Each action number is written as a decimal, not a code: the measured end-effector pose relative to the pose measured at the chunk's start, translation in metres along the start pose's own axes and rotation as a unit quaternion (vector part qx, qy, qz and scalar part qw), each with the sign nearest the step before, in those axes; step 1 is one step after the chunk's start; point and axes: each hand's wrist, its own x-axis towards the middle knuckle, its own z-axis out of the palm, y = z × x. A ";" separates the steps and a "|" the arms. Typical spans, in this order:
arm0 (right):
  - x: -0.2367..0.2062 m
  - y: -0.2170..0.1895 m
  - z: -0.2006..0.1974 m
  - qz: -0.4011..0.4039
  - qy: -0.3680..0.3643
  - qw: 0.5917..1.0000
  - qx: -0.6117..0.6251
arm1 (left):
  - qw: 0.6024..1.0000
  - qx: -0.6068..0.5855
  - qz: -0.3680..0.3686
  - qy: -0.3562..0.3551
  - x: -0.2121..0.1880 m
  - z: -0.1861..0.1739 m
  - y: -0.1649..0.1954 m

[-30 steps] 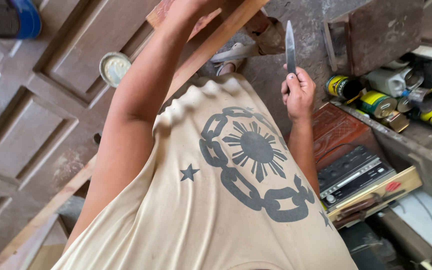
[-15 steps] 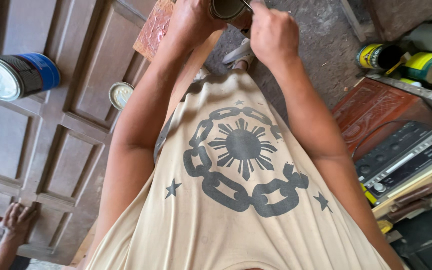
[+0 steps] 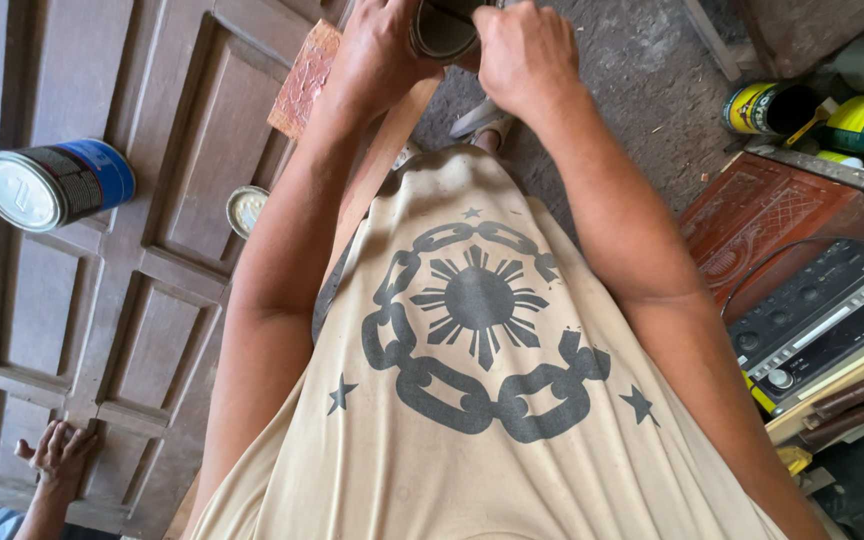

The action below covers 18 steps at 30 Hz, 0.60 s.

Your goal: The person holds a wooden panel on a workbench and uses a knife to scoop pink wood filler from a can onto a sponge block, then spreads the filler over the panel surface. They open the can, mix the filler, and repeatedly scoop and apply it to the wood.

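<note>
My left hand (image 3: pixel 380 52) and my right hand (image 3: pixel 527 55) meet at the top of the head view, both closed around a small round can (image 3: pixel 442 30). Its dark open end faces me and its upper part is cut off by the frame edge. My left hand wraps the can's left side; the fingers of my right hand press on its right rim. Whether my right hand also holds a tool is hidden. My beige shirt (image 3: pixel 472 400), printed with a chain and a sun, fills the lower middle.
A brown panelled door (image 3: pixel 82 330) lies flat at left with a blue can (image 3: pixel 57 185) and a round lid (image 3: pixel 245 210) on it. Another person's hand (image 3: pixel 57 455) rests on its lower corner. At right are a carved red panel (image 3: pixel 772 215), a black radio (image 3: pixel 822 320) and yellow-green cans (image 3: pixel 767 105).
One second ago my right hand held a thin blade out to the right, apart from my left. It has since come in, and both hands now grip the can together.
</note>
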 end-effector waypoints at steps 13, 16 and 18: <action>-0.004 -0.003 0.023 0.025 0.046 0.998 -0.044 | 0.999 0.017 0.032 -0.006 0.006 -0.008 0.015; 0.002 -0.020 0.023 0.068 -0.088 0.994 -0.015 | 0.999 0.024 0.044 0.001 0.005 -0.006 0.015; 0.003 -0.022 0.013 0.049 -0.087 0.995 -0.016 | 0.998 0.023 0.051 0.005 0.004 -0.006 0.013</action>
